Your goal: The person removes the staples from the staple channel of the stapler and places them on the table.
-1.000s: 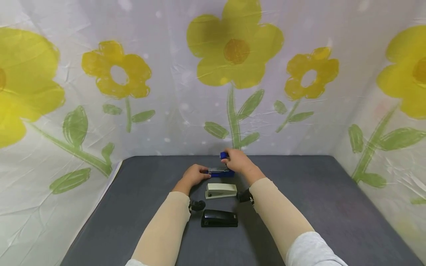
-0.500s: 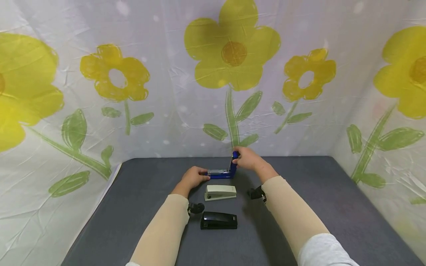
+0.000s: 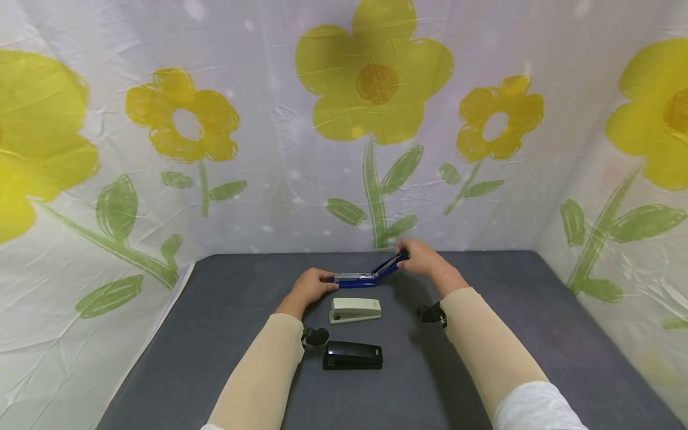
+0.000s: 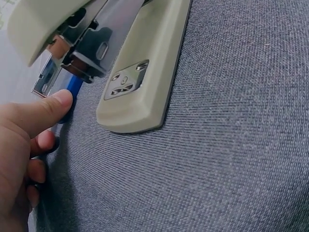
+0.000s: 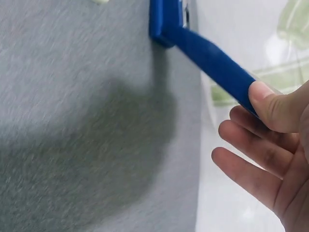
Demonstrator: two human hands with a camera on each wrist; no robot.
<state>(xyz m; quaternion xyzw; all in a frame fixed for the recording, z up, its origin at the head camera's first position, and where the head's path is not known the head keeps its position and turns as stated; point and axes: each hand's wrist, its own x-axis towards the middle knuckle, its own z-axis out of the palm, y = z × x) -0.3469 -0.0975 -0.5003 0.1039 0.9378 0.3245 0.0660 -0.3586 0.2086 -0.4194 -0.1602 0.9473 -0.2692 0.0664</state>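
A blue stapler lies at the far part of the table, swung wide apart, its metal staple rail showing along the base. My left hand pinches the left end of that base between thumb and fingers. At the other end my right hand holds the tip of the raised top arm, which slopes up to the right. In the right wrist view my thumb presses on the blue arm, with the other fingers behind and below it.
Nearer me stand a cream stapler and, closer still, a black stapler. Both lie between my forearms on the dark grey cloth-covered table. A flower-printed curtain hangs along the back and sides.
The top arm of the blue stapler has swung back to the right, through upright to a low slope, as my right hand moved rightward with it. My left hand stayed on the base.
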